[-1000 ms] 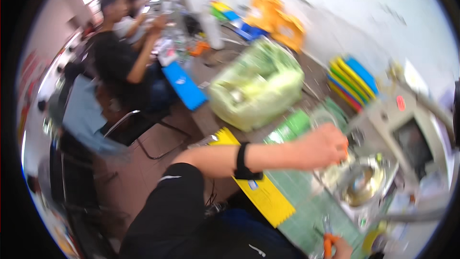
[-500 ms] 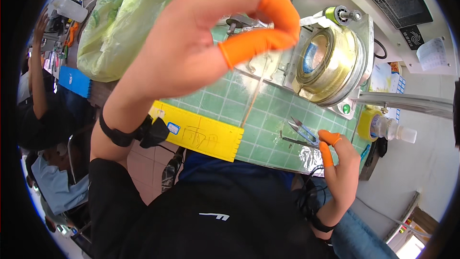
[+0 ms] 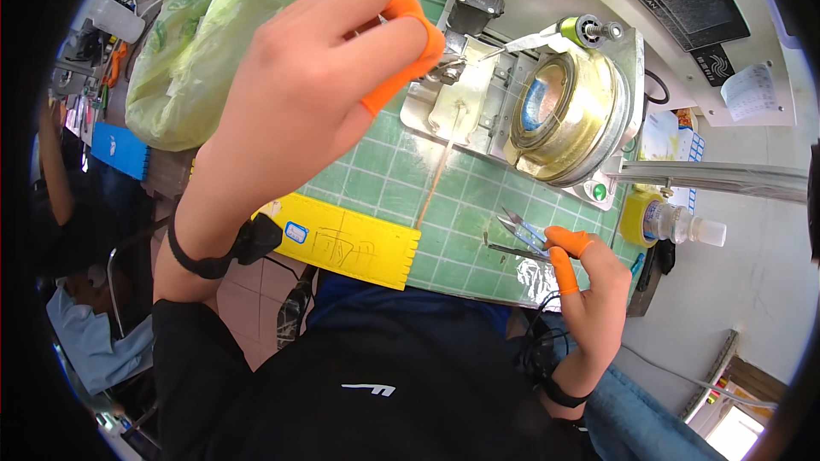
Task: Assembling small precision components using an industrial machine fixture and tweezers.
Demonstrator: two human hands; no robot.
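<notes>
Left hand [image 3: 316,94] now lower than half a second back, orange-capped fingertips [image 3: 401,43] pinched shut near the winding machine [image 3: 547,94], wire too thin to confirm. Right hand [image 3: 589,290] closed around small snips [image 3: 523,230] on the green mat [image 3: 393,179], same spot.

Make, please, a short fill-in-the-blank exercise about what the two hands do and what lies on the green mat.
1. The fingertips of the left hand wear finger cots of ____ colour.
2. The right hand touches small metal ____ lying on the green cutting mat.
3. At the mat's near edge lies a flat ____ plastic strip.
4. The brass-coloured coil sits on the machine to the ____ of the left hand.

Missing words: orange; tweezers; yellow; right
</notes>
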